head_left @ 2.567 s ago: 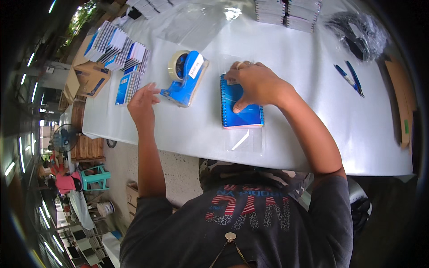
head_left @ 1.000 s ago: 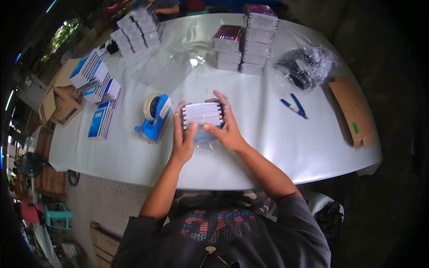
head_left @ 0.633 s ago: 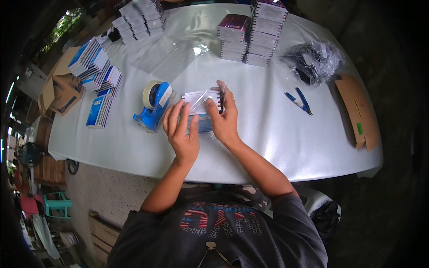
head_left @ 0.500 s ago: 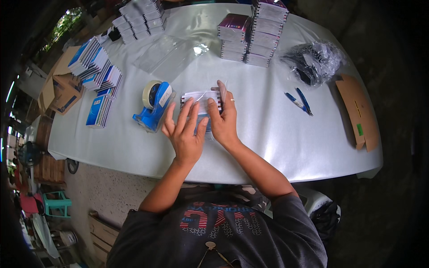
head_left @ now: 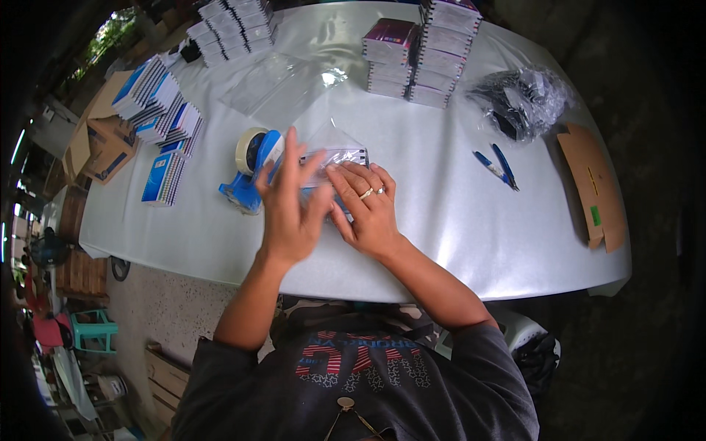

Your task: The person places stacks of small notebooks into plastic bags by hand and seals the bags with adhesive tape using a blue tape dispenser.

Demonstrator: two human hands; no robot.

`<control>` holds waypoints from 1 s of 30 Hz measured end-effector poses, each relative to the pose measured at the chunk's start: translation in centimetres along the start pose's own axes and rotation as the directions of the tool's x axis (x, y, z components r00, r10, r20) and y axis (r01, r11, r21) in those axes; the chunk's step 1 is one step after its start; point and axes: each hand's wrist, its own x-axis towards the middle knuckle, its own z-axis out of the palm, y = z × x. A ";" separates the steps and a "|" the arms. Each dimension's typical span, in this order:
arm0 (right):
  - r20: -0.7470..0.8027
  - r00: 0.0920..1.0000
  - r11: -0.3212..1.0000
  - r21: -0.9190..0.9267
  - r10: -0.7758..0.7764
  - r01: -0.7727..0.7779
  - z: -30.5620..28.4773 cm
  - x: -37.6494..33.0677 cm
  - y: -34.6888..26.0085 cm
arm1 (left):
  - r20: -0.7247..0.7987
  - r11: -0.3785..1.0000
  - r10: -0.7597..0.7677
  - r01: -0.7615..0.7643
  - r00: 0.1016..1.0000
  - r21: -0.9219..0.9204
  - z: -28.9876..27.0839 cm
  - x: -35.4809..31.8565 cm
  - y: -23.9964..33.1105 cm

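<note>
In front of me a small stack of spiral-bound notebooks (head_left: 351,157) sits in a clear plastic bag (head_left: 334,135), whose loose end sticks out on the far side. My right hand (head_left: 371,207), with rings on its fingers, bends over the stack's near right part and grips it, hiding much of it. Just left of it my left hand (head_left: 288,219) is raised with its fingers spread and slightly blurred, holding nothing. Beside that hand stands a blue tape dispenser (head_left: 241,192) carrying a roll of tape (head_left: 248,151).
Blue notebooks (head_left: 163,178) are piled at the left by an open cardboard box (head_left: 110,151). Dark-covered notebook stacks (head_left: 388,45) and flat clear bags (head_left: 268,90) lie at the back. Rightward are crumpled plastic (head_left: 522,103), blue-handled nippers (head_left: 500,170) and a cardboard piece (head_left: 594,187).
My left hand has lifted off the notebook stack and moved left, fingers spreading. My right hand has turned inward across the stack, and the bag's loose end now stands out beyond it.
</note>
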 end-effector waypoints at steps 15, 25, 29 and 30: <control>-0.010 0.999 0.999 -0.001 -0.051 0.051 0.0 0.5 0.3 | 0.001 0.916 -0.128 0.119 0.992 -0.382 -0.8 8.1 -2.8; -0.102 0.994 0.994 0.103 -0.033 0.044 1.6 -0.2 0.7 | 0.148 0.999 0.030 -0.034 0.988 0.020 -0.4 2.5 -1.4; -0.263 0.960 0.981 0.192 0.091 -0.040 1.1 0.6 0.3 | 0.170 0.915 0.230 -0.273 0.958 0.298 -0.1 0.5 -0.7; -0.216 0.975 0.985 0.171 0.057 -0.019 0.8 0.8 0.6 | 0.178 0.888 0.254 -0.302 0.951 0.346 -0.2 0.1 -0.4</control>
